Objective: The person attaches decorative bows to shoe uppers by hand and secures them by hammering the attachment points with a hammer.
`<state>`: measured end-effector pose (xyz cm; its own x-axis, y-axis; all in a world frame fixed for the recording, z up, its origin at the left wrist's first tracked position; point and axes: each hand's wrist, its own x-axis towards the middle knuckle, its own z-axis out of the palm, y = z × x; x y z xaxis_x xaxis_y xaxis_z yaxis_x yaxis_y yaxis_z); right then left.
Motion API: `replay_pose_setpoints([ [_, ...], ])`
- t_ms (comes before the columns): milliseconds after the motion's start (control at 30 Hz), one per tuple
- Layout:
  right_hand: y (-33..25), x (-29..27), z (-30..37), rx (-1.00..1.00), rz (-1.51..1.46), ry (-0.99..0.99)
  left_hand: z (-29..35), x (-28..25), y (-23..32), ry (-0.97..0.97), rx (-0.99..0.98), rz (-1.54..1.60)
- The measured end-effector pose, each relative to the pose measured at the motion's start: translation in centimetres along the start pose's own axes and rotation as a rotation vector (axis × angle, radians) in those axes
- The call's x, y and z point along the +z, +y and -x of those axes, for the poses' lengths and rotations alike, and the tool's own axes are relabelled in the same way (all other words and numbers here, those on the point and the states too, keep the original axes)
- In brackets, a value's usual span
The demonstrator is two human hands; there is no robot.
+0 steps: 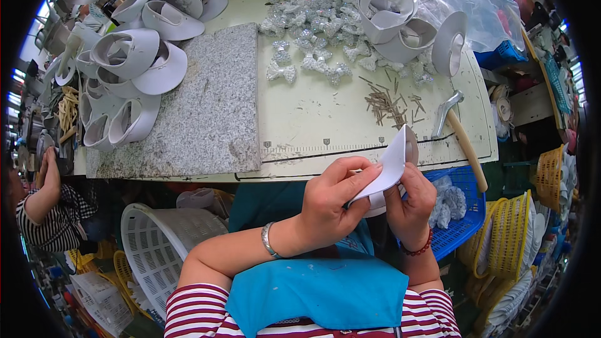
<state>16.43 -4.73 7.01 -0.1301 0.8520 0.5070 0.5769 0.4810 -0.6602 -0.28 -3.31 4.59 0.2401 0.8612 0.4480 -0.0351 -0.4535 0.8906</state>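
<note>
Both of my hands are closed on a white shoe upper [393, 161] above the near edge of the table. My left hand [338, 197] pinches its left side between thumb and fingers. On the right side, my right hand [410, 203] grips the lower part, and its fingertips are partly hidden behind the piece. A hammer [468, 150] with a wooden handle lies just to the right, its handle reaching over the table edge. Beyond my hands, small brown slivers [388, 105] are scattered. Sparkly silver bows [283, 72] lie in a heap farther back.
A grey granite slab [216, 100] covers the left of the table [294, 109]. White uppers [125, 53] are stacked there, with more uppers [407, 40] at the back right. A blue basket [457, 231] holds bagged pieces under the edge. A white basket [150, 238] stands lower left; another person [47, 213] sits far left.
</note>
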Motion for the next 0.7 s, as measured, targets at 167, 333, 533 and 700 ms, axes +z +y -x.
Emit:
replay_pose_setpoints([
  [167, -0.2, -0.4, -0.4, 0.033, -0.072, -0.028, -0.2, -0.5, -0.3, -0.013, 0.006, 0.011],
  [333, -0.2, -0.1, -0.4, -0.056, 0.017, -0.003, 0.0, -0.8, -0.2, 0.029, -0.209, 0.183],
  [533, 0.2, 0.7, -0.1, -0.273, 0.086, 0.118, -0.2, -0.6, -0.1, 0.042, -0.156, 0.161],
  [700, 0.2, 0.9, 0.5, -0.283, 0.141, 0.153, -0.7, -0.3, 0.9, 0.034, -0.209, 0.199],
])
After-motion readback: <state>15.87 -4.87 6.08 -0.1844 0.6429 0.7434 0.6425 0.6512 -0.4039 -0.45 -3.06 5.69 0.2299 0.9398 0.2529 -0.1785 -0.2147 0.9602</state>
